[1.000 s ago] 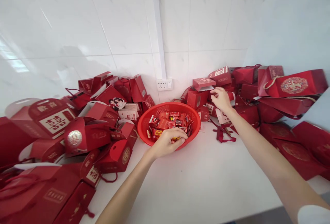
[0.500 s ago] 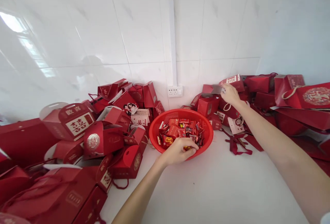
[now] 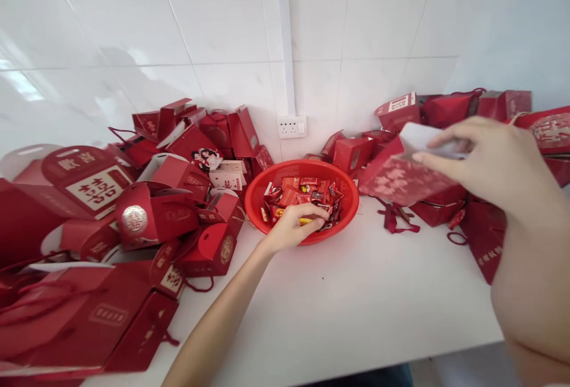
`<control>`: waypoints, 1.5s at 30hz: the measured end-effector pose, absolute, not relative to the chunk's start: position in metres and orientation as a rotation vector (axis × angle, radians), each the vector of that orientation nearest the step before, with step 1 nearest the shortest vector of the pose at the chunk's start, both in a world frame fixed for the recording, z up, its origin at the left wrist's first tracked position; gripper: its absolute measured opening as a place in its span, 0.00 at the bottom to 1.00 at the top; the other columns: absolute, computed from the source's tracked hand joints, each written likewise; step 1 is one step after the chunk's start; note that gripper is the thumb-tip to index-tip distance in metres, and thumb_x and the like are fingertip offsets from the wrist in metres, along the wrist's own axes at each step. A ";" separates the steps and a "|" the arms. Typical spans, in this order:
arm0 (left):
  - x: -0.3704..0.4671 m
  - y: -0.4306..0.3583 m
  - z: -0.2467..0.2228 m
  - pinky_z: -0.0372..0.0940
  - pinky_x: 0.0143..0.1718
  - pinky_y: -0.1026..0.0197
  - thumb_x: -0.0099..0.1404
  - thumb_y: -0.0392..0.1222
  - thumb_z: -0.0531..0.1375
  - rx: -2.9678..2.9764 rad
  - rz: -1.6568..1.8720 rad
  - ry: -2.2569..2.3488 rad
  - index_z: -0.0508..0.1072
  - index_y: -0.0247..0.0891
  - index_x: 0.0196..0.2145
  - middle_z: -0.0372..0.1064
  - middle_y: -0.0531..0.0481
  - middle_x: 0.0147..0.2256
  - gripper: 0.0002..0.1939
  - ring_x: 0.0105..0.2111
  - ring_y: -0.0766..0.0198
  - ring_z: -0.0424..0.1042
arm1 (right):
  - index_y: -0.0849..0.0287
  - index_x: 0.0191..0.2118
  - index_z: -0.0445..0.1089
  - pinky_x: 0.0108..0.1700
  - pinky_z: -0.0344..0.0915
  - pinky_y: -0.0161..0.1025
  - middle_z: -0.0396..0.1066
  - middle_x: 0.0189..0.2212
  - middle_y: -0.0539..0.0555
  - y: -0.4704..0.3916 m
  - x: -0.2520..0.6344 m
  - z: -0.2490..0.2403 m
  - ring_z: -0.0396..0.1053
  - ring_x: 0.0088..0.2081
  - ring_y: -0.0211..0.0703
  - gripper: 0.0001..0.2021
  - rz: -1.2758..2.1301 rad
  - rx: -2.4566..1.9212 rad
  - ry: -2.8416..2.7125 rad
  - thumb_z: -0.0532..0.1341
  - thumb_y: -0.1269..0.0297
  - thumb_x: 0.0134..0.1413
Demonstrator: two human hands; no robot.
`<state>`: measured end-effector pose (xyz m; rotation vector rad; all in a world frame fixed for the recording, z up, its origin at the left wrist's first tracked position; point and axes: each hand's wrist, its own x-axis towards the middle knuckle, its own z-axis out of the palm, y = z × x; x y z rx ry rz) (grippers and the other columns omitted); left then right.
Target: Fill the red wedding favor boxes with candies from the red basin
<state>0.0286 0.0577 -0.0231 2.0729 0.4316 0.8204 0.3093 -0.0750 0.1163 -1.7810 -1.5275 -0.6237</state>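
Observation:
My left hand (image 3: 294,227) rests over the near rim of a red plastic basket (image 3: 255,212), fingers curled towards the thumb. A bit of yellow wrapper (image 3: 305,221) shows between thumb and fingers; whether it is gripped cannot be made out. Wrapped candies (image 3: 291,195), mostly red, fill the bottom of the basket. On the right, my right hand (image 3: 472,158) is closed on a red paper gift box (image 3: 403,176) with a pale floral print. Its white inside shows at the top, and it is tilted in the air above the table, slightly blurred.
Red gift boxes (image 3: 158,215) with cord handles are heaped on the left of the white table (image 3: 356,292). More boxes (image 3: 351,154) lie at the back right, with a dark red ribbon (image 3: 398,221) in front. A wall socket (image 3: 291,127) sits behind the basket.
My right hand has come back from the right-hand pile towards me, bringing the gift box. My left hand stays at the basket's near rim. The view has tipped downward.

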 end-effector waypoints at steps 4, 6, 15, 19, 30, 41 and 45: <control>0.032 0.055 -0.024 0.72 0.47 0.57 0.68 0.45 0.61 2.082 0.873 0.398 0.80 0.37 0.41 0.79 0.43 0.42 0.11 0.43 0.57 0.78 | 0.51 0.27 0.72 0.33 0.65 0.48 0.71 0.28 0.55 -0.092 0.302 0.081 0.70 0.31 0.55 0.16 -0.384 -1.936 -1.700 0.69 0.44 0.46; 0.035 0.050 -0.023 0.71 0.50 0.56 0.68 0.45 0.61 2.091 0.936 0.373 0.79 0.38 0.43 0.78 0.43 0.44 0.11 0.46 0.56 0.77 | 0.53 0.28 0.72 0.33 0.65 0.44 0.73 0.30 0.54 -0.091 0.293 0.065 0.71 0.32 0.52 0.16 -0.213 -1.947 -1.802 0.69 0.46 0.45; 0.039 0.014 -0.003 0.67 0.56 0.54 0.70 0.42 0.61 2.205 0.940 0.267 0.81 0.41 0.43 0.72 0.42 0.50 0.09 0.54 0.55 0.72 | 0.55 0.42 0.74 0.41 0.65 0.40 0.73 0.41 0.55 -0.083 0.237 0.038 0.71 0.44 0.50 0.12 0.369 -1.815 -2.112 0.67 0.60 0.51; 0.030 0.015 0.005 0.67 0.54 0.56 0.66 0.36 0.63 2.308 0.675 0.319 0.77 0.41 0.51 0.74 0.45 0.48 0.16 0.48 0.58 0.73 | 0.53 0.46 0.75 0.40 0.64 0.40 0.74 0.42 0.54 -0.079 0.233 0.034 0.70 0.40 0.47 0.12 0.500 -1.726 -2.080 0.66 0.61 0.54; 0.013 0.025 0.013 0.66 0.47 0.60 0.60 0.39 0.66 2.298 0.353 0.431 0.73 0.40 0.51 0.74 0.48 0.50 0.20 0.42 0.60 0.73 | 0.59 0.32 0.75 0.24 0.58 0.36 0.71 0.25 0.51 -0.057 0.268 0.019 0.62 0.23 0.36 0.15 1.038 -1.489 -1.753 0.66 0.51 0.52; -0.001 0.024 0.029 0.62 0.33 0.66 0.61 0.41 0.64 2.261 0.217 0.598 0.78 0.36 0.41 0.74 0.54 0.33 0.10 0.28 0.68 0.70 | 0.60 0.30 0.72 0.27 0.64 0.33 0.68 0.25 0.48 -0.043 0.247 -0.007 0.64 0.24 0.33 0.18 1.552 -1.142 -1.604 0.73 0.50 0.46; -0.003 0.023 0.032 0.63 0.36 0.66 0.63 0.37 0.63 2.371 0.360 0.617 0.78 0.36 0.37 0.77 0.54 0.32 0.05 0.29 0.67 0.72 | 0.60 0.33 0.74 0.30 0.66 0.35 0.70 0.26 0.49 -0.029 0.250 0.005 0.67 0.26 0.35 0.17 1.446 -1.111 -1.719 0.71 0.49 0.49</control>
